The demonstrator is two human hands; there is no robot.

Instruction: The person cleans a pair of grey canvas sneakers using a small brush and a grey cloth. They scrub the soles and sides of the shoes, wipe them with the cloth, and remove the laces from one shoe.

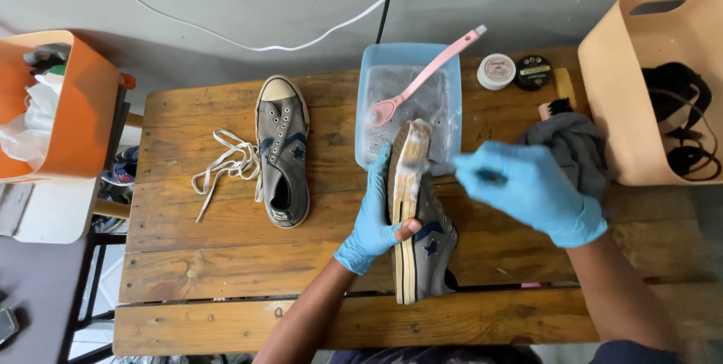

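My left hand (374, 213), in a blue glove, grips a grey sneaker (425, 240) turned on its side, its soapy sole edge facing left. My right hand (531, 187), also gloved in blue and blurred by motion, holds a small brush (422, 159) against the foamy toe of that sneaker. Just behind the sneaker sits a light blue tray of soapy water (452, 59), with a pink long-handled brush (429, 70) resting in it. A second grey sneaker (284, 149) lies flat on the wooden table (226, 258) to the left, its white laces (226, 162) loose beside it.
Two small round tins (497, 71) (533, 72) stand at the table's far edge. A grey cloth (574, 149) and a dark-bristled brush (556, 106) lie at the right. A tan bin (663, 81) with black straps stands right; an orange bin (68, 104) stands left. A white cable (248, 46) crosses the floor.
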